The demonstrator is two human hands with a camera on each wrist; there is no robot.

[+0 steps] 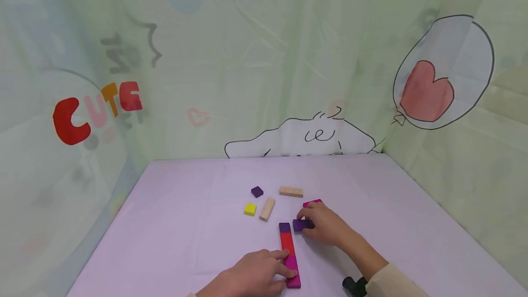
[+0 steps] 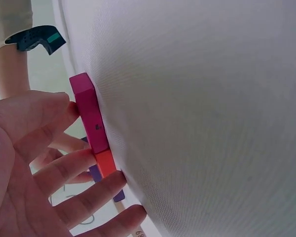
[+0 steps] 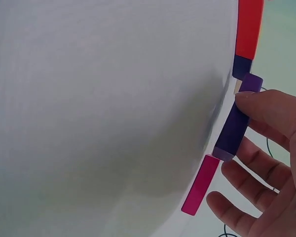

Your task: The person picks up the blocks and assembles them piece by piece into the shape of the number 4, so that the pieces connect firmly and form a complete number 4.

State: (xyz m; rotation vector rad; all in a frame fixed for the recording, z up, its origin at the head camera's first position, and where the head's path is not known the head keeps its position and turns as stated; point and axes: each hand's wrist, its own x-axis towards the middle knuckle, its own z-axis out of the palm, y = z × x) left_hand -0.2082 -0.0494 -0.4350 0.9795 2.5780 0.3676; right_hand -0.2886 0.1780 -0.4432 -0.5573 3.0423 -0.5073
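Note:
A straight row of blocks lies on the table: a magenta block [image 1: 294,281] nearest me, a red block [image 1: 287,243], and a purple end block [image 1: 284,228]. My left hand [image 1: 257,272] rests its fingertips along the row's magenta part, fingers loosely extended. Just right of the row's far end, my right hand [image 1: 327,224] pinches a long purple block [image 3: 232,128] between thumb and fingers. Beyond that hand lies another magenta block [image 3: 201,185], partly hidden in the head view.
Farther back on the pale table [image 1: 198,205] lie a small dark purple block [image 1: 257,191], a yellow block [image 1: 250,209], a slanted plain wooden block [image 1: 267,209] and a crosswise wooden block [image 1: 291,191]. A printed curtain [image 1: 255,72] stands behind.

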